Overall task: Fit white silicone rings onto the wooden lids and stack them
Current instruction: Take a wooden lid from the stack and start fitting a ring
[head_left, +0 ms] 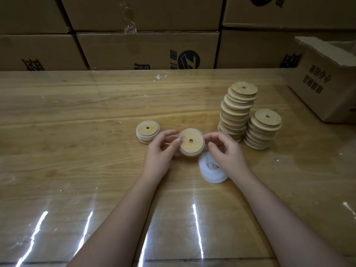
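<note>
Cardboard cartons (146, 49) printed with black marks are stacked in a wall behind a wooden table (77, 112), whose glossy top throws back streaks of light. We hold one wooden lid (192, 141) just above the table, near its middle, with its flat face and small centre hole turned up to us. A white silicone ring (185, 152) shows as a pale band round its lower edge.

Our left hand (159, 149) grips the lid's left side, thumb pressed on the top face and fingers curled beneath. Our right hand (225, 149) curls at the right rim, its index fingertip touching the edge. We cannot tell whether the thumb touches.

Under our right wrist lies a loose pile of silicone rings (210, 170). Left of the held lid stands a short stack of ringed lids (147, 132). To the right rise a tall, leaning stack of lids (237, 110) and a lower stack (263, 130) just beside it. An open carton (325, 83) sits at the table's right edge, and a white scrap (159, 77) lies near the far edge.
</note>
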{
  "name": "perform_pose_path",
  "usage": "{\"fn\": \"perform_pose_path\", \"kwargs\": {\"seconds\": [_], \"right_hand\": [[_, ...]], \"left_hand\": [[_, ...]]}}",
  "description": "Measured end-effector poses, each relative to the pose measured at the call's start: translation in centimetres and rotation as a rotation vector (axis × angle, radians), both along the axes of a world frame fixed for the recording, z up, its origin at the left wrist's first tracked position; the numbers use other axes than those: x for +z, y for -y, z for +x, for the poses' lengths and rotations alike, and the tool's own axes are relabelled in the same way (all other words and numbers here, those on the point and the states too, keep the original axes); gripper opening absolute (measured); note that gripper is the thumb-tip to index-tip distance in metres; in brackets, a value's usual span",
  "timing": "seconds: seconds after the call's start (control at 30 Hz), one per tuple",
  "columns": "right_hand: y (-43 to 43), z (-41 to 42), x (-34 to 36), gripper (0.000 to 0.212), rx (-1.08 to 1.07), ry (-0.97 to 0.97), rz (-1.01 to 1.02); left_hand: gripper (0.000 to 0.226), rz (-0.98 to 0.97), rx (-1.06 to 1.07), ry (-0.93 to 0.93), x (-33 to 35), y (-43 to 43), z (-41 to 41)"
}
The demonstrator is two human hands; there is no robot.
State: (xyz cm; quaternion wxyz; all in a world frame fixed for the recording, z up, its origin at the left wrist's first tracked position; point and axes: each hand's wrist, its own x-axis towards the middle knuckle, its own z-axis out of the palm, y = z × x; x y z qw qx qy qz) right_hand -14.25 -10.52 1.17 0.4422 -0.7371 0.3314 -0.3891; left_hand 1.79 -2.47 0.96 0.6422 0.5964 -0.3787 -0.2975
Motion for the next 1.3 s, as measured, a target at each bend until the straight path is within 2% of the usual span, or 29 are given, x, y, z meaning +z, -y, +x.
{"fn": "perform_pose_path", "kwargs": {"seconds": [0.27, 0.37, 0.57, 0.67, 1.0, 1.3], "right_hand": [[0.13, 0.02, -0.21, 0.037, 0.053, -0.013, 0.035], [0.2, 0.05, -0.29, 0.033, 0.064, 0.005, 0.035], [0.2, 0.07, -0.19, 0.031, 0.074, 0.047, 0.063], [0.18, -0.08, -0.16, 0.032, 0.083, 0.053, 0.062], [0.18, -0.04, -0.29, 0.029, 0.085, 0.051, 0.094], [0.35, -0.06, -0.43, 0.026, 0.098, 0.033, 0.094]], "left_hand": [[0.017, 0.036, -0.042, -0.021, -0.07, 0.19, 0.12], [0.018, 0.05, -0.058, -0.008, 0.06, 0.14, 0.09], [0.045, 0.141, -0.153, 0.111, 0.32, -0.11, -0.23], [0.051, 0.139, -0.162, 0.128, 0.48, -0.1, -0.45], [0.036, 0.147, -0.152, 0.098, 0.78, -0.26, -0.39], [0.047, 0.161, -0.161, 0.049, 0.76, -0.32, -0.21]]}}
